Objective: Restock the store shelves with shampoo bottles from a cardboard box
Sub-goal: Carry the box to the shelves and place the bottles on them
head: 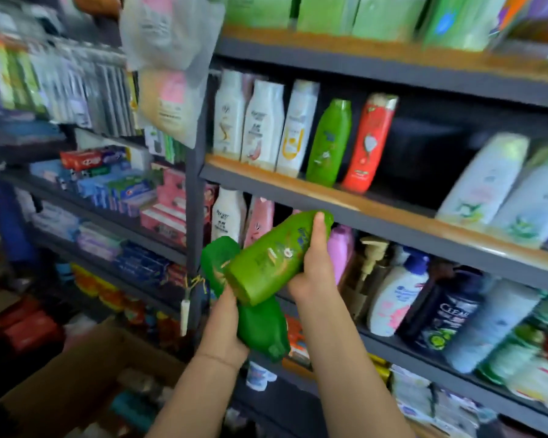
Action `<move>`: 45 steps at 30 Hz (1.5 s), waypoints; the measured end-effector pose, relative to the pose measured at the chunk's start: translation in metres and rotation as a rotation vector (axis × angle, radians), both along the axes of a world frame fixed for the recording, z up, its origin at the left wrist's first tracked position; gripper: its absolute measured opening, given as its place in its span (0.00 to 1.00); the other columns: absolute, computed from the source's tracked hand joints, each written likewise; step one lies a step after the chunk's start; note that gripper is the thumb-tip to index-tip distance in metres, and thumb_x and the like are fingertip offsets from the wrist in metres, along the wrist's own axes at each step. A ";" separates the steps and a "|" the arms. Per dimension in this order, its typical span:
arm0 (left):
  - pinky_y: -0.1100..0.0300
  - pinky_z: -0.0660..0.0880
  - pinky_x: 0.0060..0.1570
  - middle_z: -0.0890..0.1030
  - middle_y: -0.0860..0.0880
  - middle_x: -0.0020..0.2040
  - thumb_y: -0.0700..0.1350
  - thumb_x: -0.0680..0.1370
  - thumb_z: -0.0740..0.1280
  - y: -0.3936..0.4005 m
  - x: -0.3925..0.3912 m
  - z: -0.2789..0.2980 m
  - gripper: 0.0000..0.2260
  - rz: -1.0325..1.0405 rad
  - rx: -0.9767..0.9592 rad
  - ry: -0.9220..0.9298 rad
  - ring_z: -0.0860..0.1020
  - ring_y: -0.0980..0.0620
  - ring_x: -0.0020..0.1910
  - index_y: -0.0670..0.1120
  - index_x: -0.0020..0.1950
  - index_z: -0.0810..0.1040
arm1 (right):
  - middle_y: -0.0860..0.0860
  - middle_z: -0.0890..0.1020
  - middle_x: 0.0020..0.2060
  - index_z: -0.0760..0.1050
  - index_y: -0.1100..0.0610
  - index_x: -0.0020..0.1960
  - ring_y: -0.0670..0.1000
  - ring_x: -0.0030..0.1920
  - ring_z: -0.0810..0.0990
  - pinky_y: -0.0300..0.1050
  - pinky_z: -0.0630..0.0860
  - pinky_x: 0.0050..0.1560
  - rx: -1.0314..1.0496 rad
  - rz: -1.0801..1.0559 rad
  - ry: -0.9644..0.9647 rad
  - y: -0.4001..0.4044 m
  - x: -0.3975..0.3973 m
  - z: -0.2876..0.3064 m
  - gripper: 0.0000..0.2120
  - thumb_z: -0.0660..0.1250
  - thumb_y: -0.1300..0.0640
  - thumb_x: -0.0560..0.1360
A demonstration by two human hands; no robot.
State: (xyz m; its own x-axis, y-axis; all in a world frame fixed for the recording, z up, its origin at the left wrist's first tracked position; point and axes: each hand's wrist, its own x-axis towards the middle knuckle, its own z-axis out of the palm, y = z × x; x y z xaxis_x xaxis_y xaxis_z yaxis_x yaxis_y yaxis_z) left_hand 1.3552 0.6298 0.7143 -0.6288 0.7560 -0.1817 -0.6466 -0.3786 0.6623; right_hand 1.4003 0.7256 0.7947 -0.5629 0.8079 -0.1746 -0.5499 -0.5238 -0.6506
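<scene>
While each hand [314,270] grips a green bottle [276,257], stocked shelves [298,188] stand beside.

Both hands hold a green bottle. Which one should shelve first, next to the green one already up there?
Right. The right hand holds its green bottle raised, just under the shelf with the standing green bottle. The left hand holds its darker bottle lower.

The right hand [314,273] grips a light green plastic shampoo bottle [276,257], tilted with its cap toward one o'clock, thumb laid along its upper end. The left hand [225,330] holds a darker green plastic bottle [260,327], crossed beneath the first. At twelve o'clock, a wood-edged metal shelf [345,197] carries an upright green bottle [328,143] beside a red bottle [369,143]. A brown cardboard box [76,374] sits at seven o'clock.
</scene>
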 end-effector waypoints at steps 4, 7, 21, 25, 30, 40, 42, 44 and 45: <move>0.54 0.80 0.43 0.84 0.43 0.47 0.44 0.82 0.59 0.018 0.008 0.022 0.10 -0.058 0.048 0.046 0.82 0.47 0.42 0.43 0.54 0.80 | 0.56 0.85 0.45 0.78 0.58 0.61 0.54 0.41 0.84 0.49 0.82 0.40 0.000 -0.002 -0.041 0.000 0.011 0.014 0.18 0.70 0.50 0.76; 0.54 0.80 0.45 0.83 0.42 0.49 0.43 0.77 0.64 0.022 0.002 0.021 0.09 -0.083 0.037 0.063 0.82 0.47 0.43 0.44 0.55 0.79 | 0.58 0.85 0.48 0.77 0.61 0.63 0.55 0.42 0.85 0.50 0.82 0.42 0.044 0.017 -0.060 0.000 0.023 0.015 0.20 0.72 0.54 0.74; 0.49 0.81 0.42 0.85 0.40 0.54 0.56 0.61 0.79 0.039 -0.029 -0.032 0.30 -0.173 -0.311 0.046 0.84 0.40 0.48 0.47 0.61 0.82 | 0.56 0.82 0.53 0.75 0.48 0.62 0.58 0.54 0.82 0.55 0.81 0.52 0.797 -0.198 -0.538 0.030 0.090 -0.027 0.27 0.78 0.59 0.66; 0.47 0.81 0.46 0.85 0.40 0.54 0.56 0.63 0.78 0.047 -0.030 -0.045 0.29 -0.236 -0.364 0.019 0.84 0.40 0.50 0.48 0.61 0.82 | 0.51 0.82 0.51 0.76 0.43 0.56 0.54 0.52 0.82 0.56 0.80 0.54 0.759 -0.204 -0.646 0.044 0.087 -0.057 0.24 0.78 0.59 0.64; 0.48 0.80 0.47 0.84 0.41 0.51 0.53 0.76 0.71 0.060 -0.025 -0.055 0.16 -0.341 -0.329 -0.074 0.82 0.41 0.49 0.47 0.60 0.80 | 0.53 0.82 0.52 0.75 0.54 0.61 0.54 0.52 0.82 0.57 0.80 0.55 0.767 -0.194 -0.787 0.060 0.074 -0.073 0.26 0.78 0.66 0.66; 0.46 0.77 0.54 0.82 0.40 0.61 0.58 0.76 0.69 0.085 -0.012 -0.061 0.25 -0.437 -0.138 -0.369 0.81 0.41 0.59 0.45 0.68 0.78 | 0.45 0.80 0.49 0.70 0.49 0.60 0.48 0.49 0.81 0.52 0.81 0.50 0.898 -0.271 -1.069 0.077 0.068 -0.079 0.28 0.80 0.53 0.66; 0.47 0.77 0.52 0.83 0.41 0.59 0.58 0.77 0.68 0.086 -0.012 -0.066 0.24 -0.421 -0.115 -0.399 0.82 0.42 0.56 0.45 0.67 0.78 | 0.48 0.77 0.54 0.69 0.51 0.63 0.49 0.51 0.77 0.46 0.78 0.50 0.966 -0.310 -1.146 0.075 0.066 -0.077 0.30 0.80 0.52 0.66; 0.49 0.78 0.49 0.84 0.43 0.56 0.58 0.78 0.66 0.083 -0.009 -0.066 0.21 -0.413 -0.077 -0.415 0.84 0.44 0.52 0.46 0.65 0.79 | 0.52 0.71 0.61 0.67 0.54 0.67 0.50 0.54 0.72 0.42 0.72 0.51 1.008 -0.360 -1.250 0.074 0.064 -0.078 0.35 0.80 0.50 0.67; 0.50 0.79 0.46 0.85 0.43 0.54 0.58 0.79 0.65 0.082 -0.009 -0.067 0.20 -0.408 -0.063 -0.417 0.85 0.45 0.49 0.47 0.64 0.80 | 0.53 0.70 0.62 0.66 0.55 0.69 0.51 0.56 0.72 0.42 0.72 0.52 1.022 -0.383 -1.284 0.074 0.063 -0.079 0.36 0.79 0.49 0.67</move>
